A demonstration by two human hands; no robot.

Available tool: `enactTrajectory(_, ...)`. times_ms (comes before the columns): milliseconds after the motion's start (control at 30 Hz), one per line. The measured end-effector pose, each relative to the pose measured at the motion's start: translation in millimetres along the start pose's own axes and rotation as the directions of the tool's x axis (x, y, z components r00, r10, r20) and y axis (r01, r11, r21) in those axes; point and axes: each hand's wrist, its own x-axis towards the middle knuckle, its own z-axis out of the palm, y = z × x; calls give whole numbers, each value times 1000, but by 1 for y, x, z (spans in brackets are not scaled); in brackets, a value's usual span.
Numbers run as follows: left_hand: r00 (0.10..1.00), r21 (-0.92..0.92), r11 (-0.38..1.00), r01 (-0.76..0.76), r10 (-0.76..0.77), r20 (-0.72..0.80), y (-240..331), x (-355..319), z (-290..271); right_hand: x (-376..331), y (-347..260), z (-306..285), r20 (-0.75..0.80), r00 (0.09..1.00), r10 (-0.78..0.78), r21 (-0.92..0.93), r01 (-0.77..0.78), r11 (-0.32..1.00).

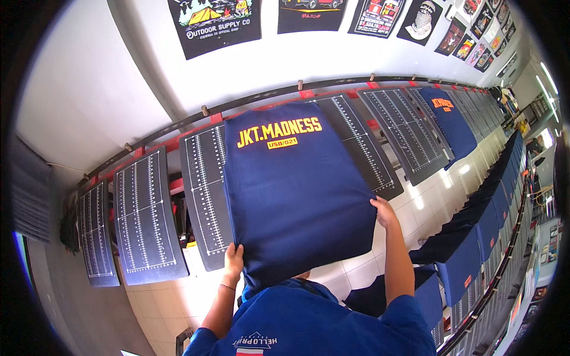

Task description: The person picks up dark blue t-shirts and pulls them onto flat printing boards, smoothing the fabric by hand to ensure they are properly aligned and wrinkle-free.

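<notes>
A navy blue T-shirt (297,196) with orange-yellow printed lettering near its far end lies stretched over a flat printing board, which it hides. My left hand (234,258) grips the shirt's left edge near the front. At the right edge, somewhat farther forward, my right hand (385,212) pinches the fabric between thumb and fingers. Loose cloth of the shirt hangs toward my body between both hands.
Dark boards with white ruler markings (142,216) line a red-and-black rail (249,102) on both sides. Another printed navy shirt (454,127) lies on a board farther right. Several navy garments (463,267) drape over a second row at the right. Printed samples (217,26) hang on the wall.
</notes>
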Motion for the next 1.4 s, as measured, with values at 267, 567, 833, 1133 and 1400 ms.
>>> enactTrajectory(267, 991, -36, 997, 75, -70, 117, 7, -22, 1, -25, 23, -4, -63, 993, 104, -108, -110, 988)
enactTrajectory(567, 954, 431, 894, -124, -12, 299, 12, -28, -12, 4, 82, -40, -148, 945, -292, -471, 192, 861)
enactTrajectory(833, 333, 321, 625, -712, -102, 937, 104, 4, -2, -113, 162, 4, -693, 536, -482, -649, -172, 741)
enactTrajectory(1133, -633, -164, 838, -520, -249, 733, 40, -105, 294, -397, 324, 219, -642, 563, 520, 427, -300, 853)
enactTrajectory(1400, -770, -401, 684, -609, -388, 507, -79, -251, 374, -458, 293, 308, -750, 388, 536, 598, 50, 800)
